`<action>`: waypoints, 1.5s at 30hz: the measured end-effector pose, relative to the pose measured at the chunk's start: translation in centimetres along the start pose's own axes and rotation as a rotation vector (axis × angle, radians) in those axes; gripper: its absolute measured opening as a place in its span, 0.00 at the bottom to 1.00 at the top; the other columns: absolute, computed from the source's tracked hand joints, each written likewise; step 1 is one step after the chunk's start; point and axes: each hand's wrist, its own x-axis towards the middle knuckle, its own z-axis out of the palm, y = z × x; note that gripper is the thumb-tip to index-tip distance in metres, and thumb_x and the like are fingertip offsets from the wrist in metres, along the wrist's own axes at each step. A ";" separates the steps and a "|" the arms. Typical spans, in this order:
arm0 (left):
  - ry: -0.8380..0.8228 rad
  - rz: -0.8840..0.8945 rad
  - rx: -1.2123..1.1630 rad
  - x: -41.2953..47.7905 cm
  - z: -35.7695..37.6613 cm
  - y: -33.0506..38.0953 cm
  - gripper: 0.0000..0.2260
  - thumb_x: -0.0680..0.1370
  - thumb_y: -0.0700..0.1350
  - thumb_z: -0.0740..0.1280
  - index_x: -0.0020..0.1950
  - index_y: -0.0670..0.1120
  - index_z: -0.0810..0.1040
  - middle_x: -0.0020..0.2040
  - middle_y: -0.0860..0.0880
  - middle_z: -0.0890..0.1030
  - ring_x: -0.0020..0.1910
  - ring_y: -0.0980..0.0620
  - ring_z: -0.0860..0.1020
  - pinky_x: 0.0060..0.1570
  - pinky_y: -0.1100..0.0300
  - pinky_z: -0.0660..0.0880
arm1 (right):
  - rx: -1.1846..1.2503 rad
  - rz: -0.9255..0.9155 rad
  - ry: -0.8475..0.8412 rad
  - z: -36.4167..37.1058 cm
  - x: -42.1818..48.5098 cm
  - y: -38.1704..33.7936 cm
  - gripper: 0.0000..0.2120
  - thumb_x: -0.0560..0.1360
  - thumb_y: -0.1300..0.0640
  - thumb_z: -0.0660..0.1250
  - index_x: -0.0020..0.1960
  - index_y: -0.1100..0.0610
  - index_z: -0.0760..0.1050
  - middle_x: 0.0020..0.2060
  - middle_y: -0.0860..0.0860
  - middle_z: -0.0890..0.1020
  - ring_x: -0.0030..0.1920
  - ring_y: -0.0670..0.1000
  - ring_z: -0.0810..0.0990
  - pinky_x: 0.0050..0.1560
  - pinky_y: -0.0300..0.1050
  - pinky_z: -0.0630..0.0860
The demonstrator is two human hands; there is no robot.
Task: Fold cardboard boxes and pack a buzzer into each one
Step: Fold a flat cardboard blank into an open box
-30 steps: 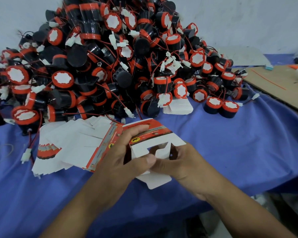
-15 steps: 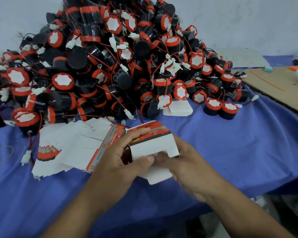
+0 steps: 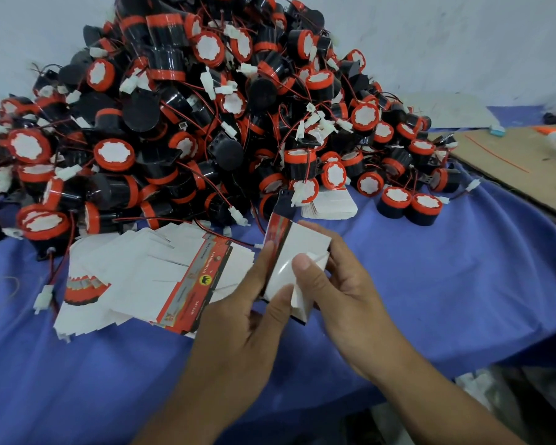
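A small red and white cardboard box (image 3: pixel 297 252) is held upright above the blue cloth, its white bottom facing me. My left hand (image 3: pixel 241 322) grips its left side, thumb on the white face. My right hand (image 3: pixel 344 297) grips the right side, its thumb pressing a white flap (image 3: pixel 312 261) onto the bottom. A big heap of black and red buzzers (image 3: pixel 206 123) with red wires and white plugs rises behind. A spread stack of flat unfolded boxes (image 3: pixel 148 277) lies left of my hands.
The blue cloth (image 3: pixel 446 284) covers the table, whose front edge runs just below my wrists. Two buzzers (image 3: pixel 410 203) stand apart at the right of the heap. A small white stack (image 3: pixel 331 203) lies by them. A brown cardboard sheet (image 3: pixel 523 162) lies at the far right.
The box has been turned from lying flat with its flaps open to standing upright, and its bottom flaps have been folded in. Both hands have shifted slightly upward with it.
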 end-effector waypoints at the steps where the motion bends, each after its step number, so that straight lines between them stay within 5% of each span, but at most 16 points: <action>1: 0.015 0.057 0.121 0.0 -0.3 -0.2 0.27 0.77 0.70 0.56 0.76 0.69 0.60 0.43 0.55 0.82 0.40 0.54 0.81 0.39 0.61 0.78 | -0.014 0.013 0.010 -0.1 0.0 -0.1 0.25 0.75 0.46 0.70 0.69 0.51 0.72 0.54 0.50 0.85 0.54 0.53 0.85 0.51 0.43 0.82; 4: 0.052 0.143 0.324 0.1 -0.9 -0.2 0.32 0.75 0.72 0.56 0.78 0.69 0.53 0.44 0.60 0.74 0.43 0.58 0.75 0.38 0.67 0.71 | -0.069 0.059 -0.004 -0.2 -0.2 -0.4 0.18 0.76 0.51 0.69 0.65 0.52 0.75 0.51 0.52 0.86 0.51 0.54 0.86 0.48 0.46 0.83; 7: 0.086 0.234 0.432 0.3 -0.9 0.0 0.36 0.74 0.68 0.60 0.80 0.65 0.50 0.58 0.60 0.66 0.58 0.57 0.69 0.51 0.63 0.71 | -0.106 0.102 -0.047 -0.3 -0.3 -0.6 0.13 0.79 0.54 0.68 0.63 0.51 0.77 0.52 0.53 0.85 0.52 0.55 0.86 0.48 0.50 0.84; 10: 0.020 0.373 0.413 0.5 -1.2 0.1 0.38 0.75 0.60 0.65 0.81 0.56 0.52 0.77 0.54 0.57 0.76 0.50 0.60 0.69 0.49 0.68 | -0.121 0.112 -0.080 -0.3 -0.4 -0.9 0.14 0.78 0.54 0.69 0.63 0.53 0.77 0.50 0.52 0.85 0.49 0.51 0.86 0.44 0.43 0.82; 12: -0.051 0.460 0.411 0.6 -1.4 0.1 0.39 0.76 0.59 0.66 0.81 0.48 0.53 0.80 0.52 0.56 0.79 0.50 0.57 0.75 0.56 0.60 | -0.132 0.119 -0.080 -0.4 -0.4 -1.1 0.16 0.76 0.52 0.70 0.63 0.53 0.78 0.49 0.50 0.85 0.47 0.48 0.85 0.43 0.39 0.80; 14: -0.070 0.496 0.430 0.8 -1.7 0.2 0.40 0.76 0.62 0.67 0.80 0.45 0.56 0.79 0.52 0.59 0.78 0.51 0.59 0.74 0.61 0.59 | -0.164 0.120 -0.078 -0.6 -0.3 -1.0 0.16 0.76 0.50 0.72 0.63 0.51 0.78 0.50 0.51 0.85 0.49 0.49 0.85 0.45 0.40 0.81; 20: 0.003 0.558 0.517 1.4 -2.7 0.3 0.38 0.72 0.63 0.72 0.75 0.44 0.68 0.67 0.50 0.72 0.65 0.52 0.72 0.63 0.57 0.71 | -0.183 0.099 -0.148 -0.5 -0.3 -1.0 0.20 0.76 0.45 0.70 0.66 0.47 0.74 0.55 0.50 0.85 0.55 0.51 0.85 0.50 0.43 0.82; 24: 0.110 0.505 0.502 1.8 -3.1 0.3 0.37 0.71 0.62 0.72 0.72 0.40 0.72 0.62 0.47 0.76 0.60 0.51 0.76 0.58 0.64 0.73 | -0.108 0.091 -0.283 -0.3 -0.2 -2.0 0.19 0.80 0.55 0.66 0.70 0.48 0.71 0.60 0.47 0.83 0.61 0.49 0.82 0.55 0.39 0.80; 30: 0.069 0.473 0.463 1.5 -2.6 0.5 0.36 0.71 0.61 0.72 0.72 0.42 0.72 0.64 0.48 0.75 0.63 0.52 0.74 0.60 0.62 0.72 | -0.294 0.071 -0.237 -0.6 -0.4 -1.4 0.20 0.81 0.62 0.67 0.68 0.44 0.72 0.58 0.46 0.84 0.58 0.49 0.84 0.53 0.44 0.82; 45: -0.041 0.509 0.419 1.5 -3.4 0.9 0.34 0.69 0.57 0.75 0.69 0.41 0.73 0.64 0.52 0.74 0.63 0.54 0.75 0.60 0.64 0.72 | -0.534 0.043 -0.168 -0.8 -0.7 -0.6 0.28 0.71 0.44 0.66 0.71 0.39 0.67 0.54 0.41 0.83 0.52 0.47 0.84 0.47 0.50 0.84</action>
